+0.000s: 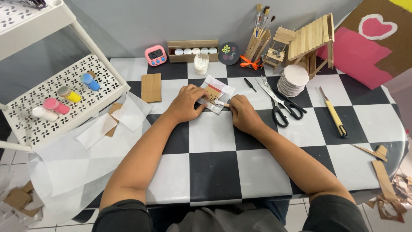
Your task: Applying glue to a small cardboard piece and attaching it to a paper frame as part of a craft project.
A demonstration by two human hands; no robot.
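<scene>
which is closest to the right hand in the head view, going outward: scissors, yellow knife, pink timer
From the right hand:
1. Scissors, just to its right.
2. Yellow knife, farther right.
3. Pink timer, far back left, near the wall.

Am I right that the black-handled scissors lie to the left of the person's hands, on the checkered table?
Not quite: in the head view the black-handled scissors lie to the right of the right hand and left hand, on the checkered table.

A pink timer (156, 55), black scissors (281, 105), 4 paint bottles (64, 99) and a stick house (310, 42) surround the checkered table (214, 163).
</scene>
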